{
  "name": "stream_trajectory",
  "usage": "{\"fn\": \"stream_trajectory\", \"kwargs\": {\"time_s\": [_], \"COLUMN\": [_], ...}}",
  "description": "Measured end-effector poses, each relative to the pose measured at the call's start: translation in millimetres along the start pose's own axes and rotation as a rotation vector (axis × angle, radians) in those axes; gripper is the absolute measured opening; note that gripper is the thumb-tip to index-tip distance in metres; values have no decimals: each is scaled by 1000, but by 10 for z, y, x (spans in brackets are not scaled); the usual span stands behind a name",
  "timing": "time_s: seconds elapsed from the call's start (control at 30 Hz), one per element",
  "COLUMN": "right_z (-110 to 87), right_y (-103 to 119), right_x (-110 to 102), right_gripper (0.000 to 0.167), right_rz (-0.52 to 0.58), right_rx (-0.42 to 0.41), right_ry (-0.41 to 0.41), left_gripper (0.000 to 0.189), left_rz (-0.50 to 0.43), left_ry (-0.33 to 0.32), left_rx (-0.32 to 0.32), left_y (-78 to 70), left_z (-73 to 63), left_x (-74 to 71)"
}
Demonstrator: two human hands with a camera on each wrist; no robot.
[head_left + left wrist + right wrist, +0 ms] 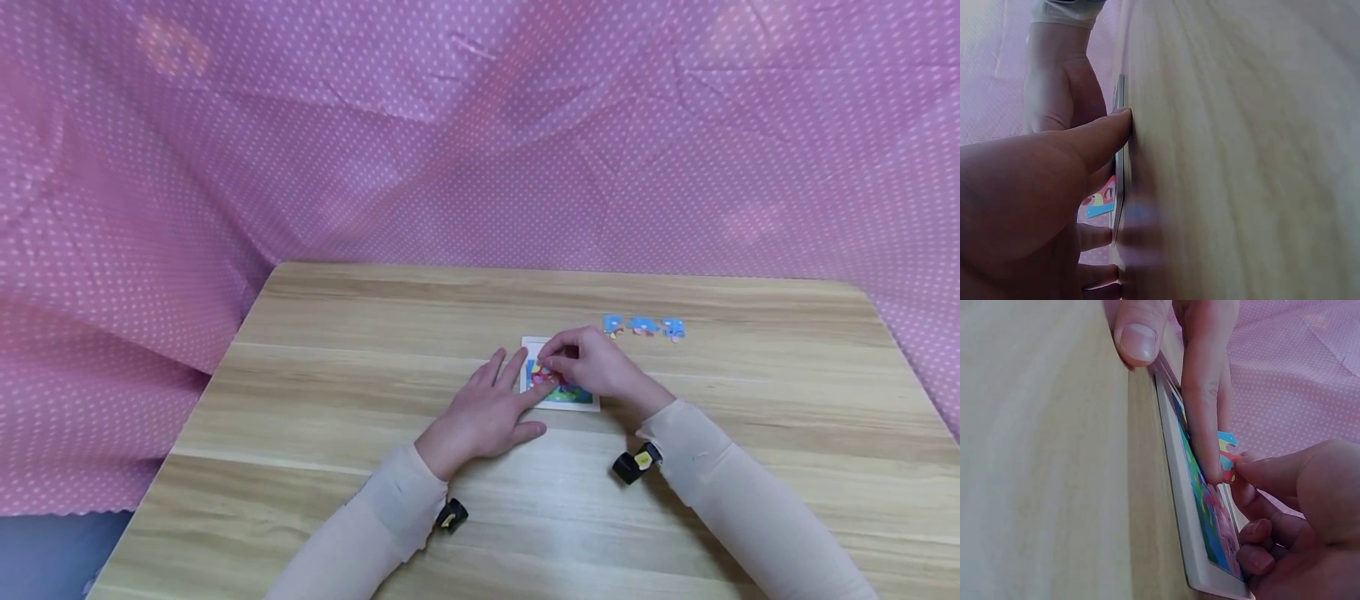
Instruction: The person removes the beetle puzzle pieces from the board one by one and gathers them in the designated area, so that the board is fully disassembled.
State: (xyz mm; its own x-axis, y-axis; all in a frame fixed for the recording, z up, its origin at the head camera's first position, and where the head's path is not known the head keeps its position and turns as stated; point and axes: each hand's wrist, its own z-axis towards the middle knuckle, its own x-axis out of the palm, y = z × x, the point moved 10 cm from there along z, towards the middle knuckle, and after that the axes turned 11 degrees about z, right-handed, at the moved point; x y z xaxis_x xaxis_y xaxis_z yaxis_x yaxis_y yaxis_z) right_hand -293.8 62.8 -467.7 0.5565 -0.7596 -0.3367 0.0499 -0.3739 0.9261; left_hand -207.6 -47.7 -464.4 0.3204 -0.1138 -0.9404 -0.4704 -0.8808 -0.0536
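A small jigsaw puzzle in a white-bordered tray lies on the table, with a green, blue and red picture partly filled in. My right hand pinches a colourful puzzle piece between thumb and index finger. The piece is tilted up over the tray, as the right wrist view shows. My left hand has its fingers spread, with the index fingertip on the picture right beside that piece. Its other fingers reach along the tray's left side, and the thumb lies near the front edge. Both hands hide part of the picture.
Behind the right hand, three loose blue puzzle pieces lie in a row on the wooden table. A pink dotted cloth hangs behind the table and along its sides. Black wrist devices sit under both sleeves.
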Motion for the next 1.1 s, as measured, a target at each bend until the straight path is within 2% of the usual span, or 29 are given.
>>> {"fn": "stream_trajectory", "kwargs": {"time_s": [0.2, 0.3, 0.5, 0.77, 0.97, 1.1], "right_z": [-28, -24, -9, -83, -158, -218], "right_y": [1, -15, -48, -94, -56, -79], "right_x": [-7, -10, -39, -119, -277, -379], "right_gripper": [16, 17, 18, 21, 19, 18], "right_rz": [6, 18, 73, 174, 99, 79], "right_rx": [-5, 19, 84, 121, 70, 77], "right_ry": [7, 1, -25, -37, -98, -134], "left_gripper": [62, 63, 63, 65, 65, 66], "left_rz": [4, 9, 18, -3, -24, -30], "left_ry": [4, 8, -1, 19, 15, 9], "left_rx": [2, -1, -2, -9, -28, -29], "left_y": [-26, -29, -22, -24, 6, 19], "left_z": [6, 8, 31, 50, 33, 18], "left_x": [-7, -3, 3, 24, 33, 32]}}
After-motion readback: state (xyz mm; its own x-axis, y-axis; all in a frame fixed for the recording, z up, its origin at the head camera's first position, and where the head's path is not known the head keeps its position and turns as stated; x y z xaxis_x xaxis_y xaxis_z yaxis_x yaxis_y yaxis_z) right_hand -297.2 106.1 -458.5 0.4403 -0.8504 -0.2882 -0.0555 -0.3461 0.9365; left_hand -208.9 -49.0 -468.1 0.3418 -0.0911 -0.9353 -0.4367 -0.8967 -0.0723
